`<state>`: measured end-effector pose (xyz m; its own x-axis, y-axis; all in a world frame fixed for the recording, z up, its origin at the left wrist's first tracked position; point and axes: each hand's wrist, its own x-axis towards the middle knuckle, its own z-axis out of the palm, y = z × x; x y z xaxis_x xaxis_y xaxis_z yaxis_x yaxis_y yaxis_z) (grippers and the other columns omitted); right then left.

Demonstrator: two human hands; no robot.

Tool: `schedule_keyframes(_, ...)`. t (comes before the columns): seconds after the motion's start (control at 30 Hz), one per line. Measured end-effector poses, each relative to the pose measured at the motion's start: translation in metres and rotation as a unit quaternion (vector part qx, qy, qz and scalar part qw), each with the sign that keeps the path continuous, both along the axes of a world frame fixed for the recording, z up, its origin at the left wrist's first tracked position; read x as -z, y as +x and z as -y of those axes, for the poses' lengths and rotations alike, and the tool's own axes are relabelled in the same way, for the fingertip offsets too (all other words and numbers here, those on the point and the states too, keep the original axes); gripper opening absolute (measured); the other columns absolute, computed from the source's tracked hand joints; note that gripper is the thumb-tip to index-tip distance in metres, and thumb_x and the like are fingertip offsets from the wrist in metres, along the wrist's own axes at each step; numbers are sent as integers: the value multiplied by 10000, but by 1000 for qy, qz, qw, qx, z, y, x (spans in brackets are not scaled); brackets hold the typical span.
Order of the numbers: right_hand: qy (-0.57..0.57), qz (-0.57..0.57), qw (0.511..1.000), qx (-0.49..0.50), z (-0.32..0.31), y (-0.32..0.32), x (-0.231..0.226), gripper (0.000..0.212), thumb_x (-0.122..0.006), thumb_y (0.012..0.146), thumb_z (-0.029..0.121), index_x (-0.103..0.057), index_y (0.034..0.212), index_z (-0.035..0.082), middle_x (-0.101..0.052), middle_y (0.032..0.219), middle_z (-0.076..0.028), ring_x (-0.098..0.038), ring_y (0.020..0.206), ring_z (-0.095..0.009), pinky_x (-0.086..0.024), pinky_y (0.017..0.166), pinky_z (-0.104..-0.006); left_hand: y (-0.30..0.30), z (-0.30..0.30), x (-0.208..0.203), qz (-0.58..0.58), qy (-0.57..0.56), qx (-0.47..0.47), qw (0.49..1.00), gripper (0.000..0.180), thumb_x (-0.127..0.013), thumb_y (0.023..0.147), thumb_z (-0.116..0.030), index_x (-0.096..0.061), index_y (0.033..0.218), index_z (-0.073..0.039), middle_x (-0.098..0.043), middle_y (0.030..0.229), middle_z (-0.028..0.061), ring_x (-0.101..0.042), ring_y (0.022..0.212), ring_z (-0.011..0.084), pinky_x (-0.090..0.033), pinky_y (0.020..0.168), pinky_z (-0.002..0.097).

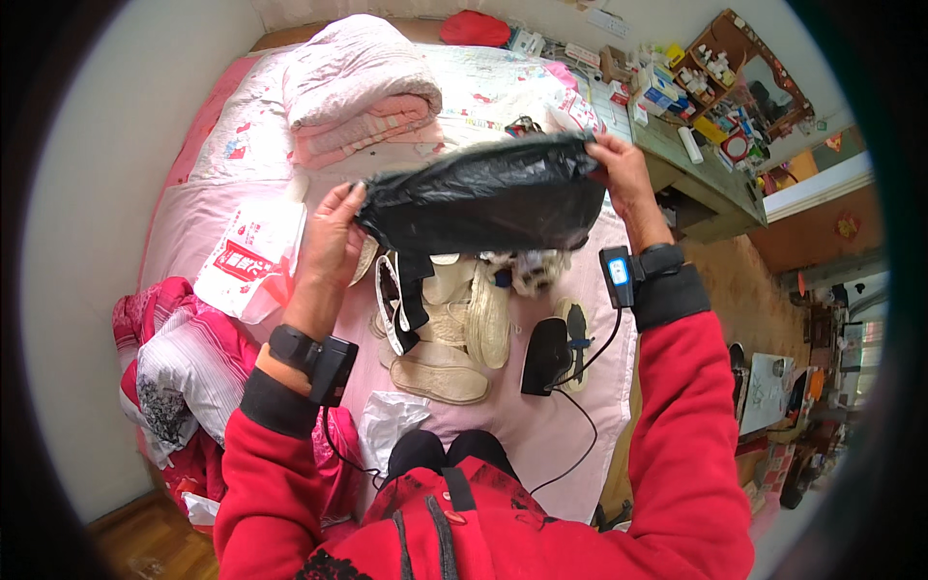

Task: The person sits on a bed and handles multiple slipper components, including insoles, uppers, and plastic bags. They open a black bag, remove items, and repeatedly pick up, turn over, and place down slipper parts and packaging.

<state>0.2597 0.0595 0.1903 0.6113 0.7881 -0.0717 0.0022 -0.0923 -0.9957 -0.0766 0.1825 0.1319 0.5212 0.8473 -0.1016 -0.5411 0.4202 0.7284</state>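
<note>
A black plastic bag (pixel 483 198) is stretched between my two hands above the bed. My left hand (pixel 333 227) pinches its left end, and my right hand (pixel 623 174) grips the upper right corner. Below the bag lies a heap of beige shoe-shaped pieces (pixel 440 375), looking like insoles or shoes, partly hidden by it. A black and white piece (pixel 401 300) rests on the heap's left side. To the right, a black item (pixel 546 358) lies beside a pale sole-shaped piece (pixel 575 338).
A white and red plastic bag (pixel 253 253) and piled pink and white clothes (pixel 193 358) lie on the left. Folded quilts (pixel 362 92) sit at the bed's far side. A cluttered desk (pixel 691 174) stands at right. White crumpled plastic (pixel 390 425) lies near my knees.
</note>
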Motion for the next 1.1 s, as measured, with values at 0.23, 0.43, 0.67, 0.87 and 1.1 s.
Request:
schedule_keyframes(0.23,-3,-13,1000,11,16,15,6,125,-566,787,53,-593,908,39,-614,794,-16,-585,666,-89,-498,577,-224,5,23,10,-16,-51,30,998,102,-529,834,-76,-559,923,-37,-609,852,50,-585,745,119,-490,660,242)
schedule_keyframes(0.43,155,-21,986,-56,18,1,-62,114,-568,785,28,-598,894,35,-622,795,-29,-589,674,-87,-494,582,-214,-1,1,-13,50,1,18,999,116,-481,857,-66,-552,934,-16,-605,926,86,-586,829,149,-477,762,259)
schedule_keyframes(0.67,92,59,991,-73,18,-7,-78,129,-572,797,103,-607,910,52,-612,788,0,-563,682,-62,-462,612,-197,-3,2,-26,16,0,-8,1000,89,-520,837,-62,-561,914,-44,-612,860,53,-583,760,117,-485,674,232)
schedule_keyframes(0.87,35,78,994,-66,22,-14,-60,113,-578,786,95,-605,886,49,-594,777,8,-536,665,-52,-432,592,-185,-1,12,-14,-19,-15,9,1000,93,-526,837,-75,-554,921,-45,-606,863,43,-573,746,103,-478,660,225)
schedule_keyframes(1.1,25,72,997,-23,41,-2,-25,122,-566,774,73,-596,881,20,-586,759,7,-528,659,-56,-435,593,-195,0,29,1,-142,12,74,987,133,-565,819,-115,-562,937,-54,-597,845,7,-556,733,78,-451,665,206)
